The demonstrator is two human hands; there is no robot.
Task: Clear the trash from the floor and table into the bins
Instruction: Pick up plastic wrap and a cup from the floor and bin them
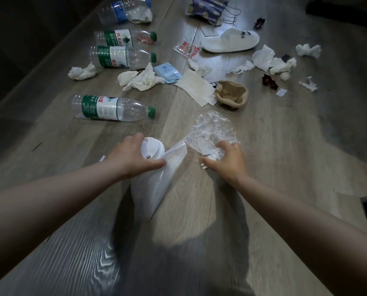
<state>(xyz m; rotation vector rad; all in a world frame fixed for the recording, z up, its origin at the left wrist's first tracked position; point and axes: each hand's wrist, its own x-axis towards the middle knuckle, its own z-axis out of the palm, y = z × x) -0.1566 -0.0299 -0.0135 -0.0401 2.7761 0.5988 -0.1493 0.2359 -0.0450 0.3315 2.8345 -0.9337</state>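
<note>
Left hand [133, 159] gripping white lid [153, 148], right hand [229, 162] clutching crumpled plastic [212, 129], bottle [112, 107] beyond

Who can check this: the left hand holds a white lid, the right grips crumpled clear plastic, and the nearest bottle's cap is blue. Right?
One slip: the head view shows the nearest bottle has a green cap. The left hand does hold the white lid, and the right hand grips the crumpled clear plastic.

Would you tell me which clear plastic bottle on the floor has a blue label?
The farthest clear bottle, blue-capped; the three nearer ones have green labels and caps.
</note>
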